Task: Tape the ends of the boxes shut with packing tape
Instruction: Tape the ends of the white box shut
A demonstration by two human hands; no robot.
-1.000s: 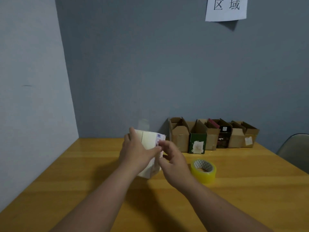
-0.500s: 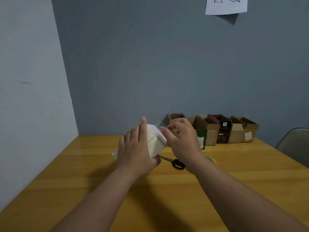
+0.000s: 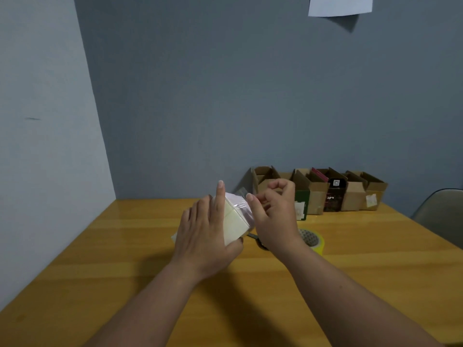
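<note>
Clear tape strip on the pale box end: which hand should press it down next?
Right hand, probably: it already pinches the clear tape strip at the pale cardboard box edge, while the left hand steadies the box.

Pale cream box [image 3: 234, 222], yellow tape roll [image 3: 316, 242], honey-brown table [image 3: 125, 259].

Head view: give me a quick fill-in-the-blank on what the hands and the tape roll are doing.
1. The left hand holds a small ____ box above the table.
2. The right hand pinches a strip of clear ____ at the box's end.
3. The yellow tape roll lies on the ____.
4. The open boxes line the back ____.

Missing: white; tape; table; wall
</note>
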